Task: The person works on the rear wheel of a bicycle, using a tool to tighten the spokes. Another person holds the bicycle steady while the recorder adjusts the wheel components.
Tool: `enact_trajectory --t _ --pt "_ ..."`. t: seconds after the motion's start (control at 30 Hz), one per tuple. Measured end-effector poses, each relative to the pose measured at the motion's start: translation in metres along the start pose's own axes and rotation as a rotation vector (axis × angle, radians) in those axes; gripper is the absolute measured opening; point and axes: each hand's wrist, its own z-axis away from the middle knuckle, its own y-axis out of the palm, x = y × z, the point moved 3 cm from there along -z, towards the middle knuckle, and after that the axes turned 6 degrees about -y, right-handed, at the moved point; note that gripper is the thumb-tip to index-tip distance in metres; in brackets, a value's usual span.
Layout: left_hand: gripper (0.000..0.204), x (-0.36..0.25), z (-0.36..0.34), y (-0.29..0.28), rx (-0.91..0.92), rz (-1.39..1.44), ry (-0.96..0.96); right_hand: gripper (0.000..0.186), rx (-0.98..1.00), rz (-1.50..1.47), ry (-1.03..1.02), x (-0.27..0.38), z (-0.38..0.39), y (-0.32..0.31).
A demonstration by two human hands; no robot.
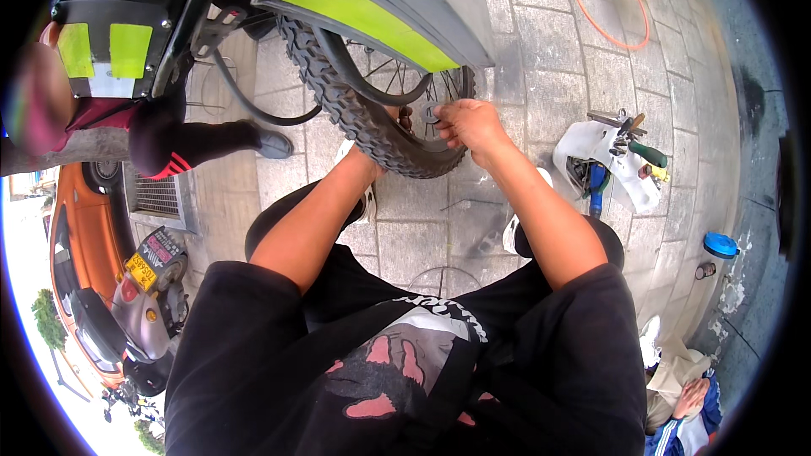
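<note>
as tyre [338, 86] half-hides left fingers [405, 121], grip unclear; right fingers [451, 118] clamped on small grey part [432, 112]

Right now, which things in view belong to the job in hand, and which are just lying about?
Belong to the job:
Wheel, with the right hand at it
Tools in the white holder, probably: close by, untouched

Seemingly just lying about:
Orange hose
Blue disc
Small can

One wide fisheye view from head height, steeply downward, near the tyre [340, 103].
</note>
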Motion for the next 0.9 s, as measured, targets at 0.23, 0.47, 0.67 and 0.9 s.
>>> enact_trajectory --t 0.23,0.47,0.67,0.9 --pt "0.028 0.022 -0.025 -0.019 0.19 0.001 0.015 0.017 0.08 0.06 0.053 -0.008 0.003 0.009" --pt "0.013 0.03 -0.037 -0.032 0.243 0.127 0.011 0.018 0.102 0.225 0.079 0.002 0.004 0.011" --pt "0.013 0.016 -0.009 -0.009 0.24 0.008 0.004 0.019 0.082 0.277 0.067 0.003 0.0 0.009" --pt "0.017 0.025 -0.029 -0.022 0.24 -0.003 -0.089 0.019 0.098 0.285 0.113 0.007 0.003 0.011"
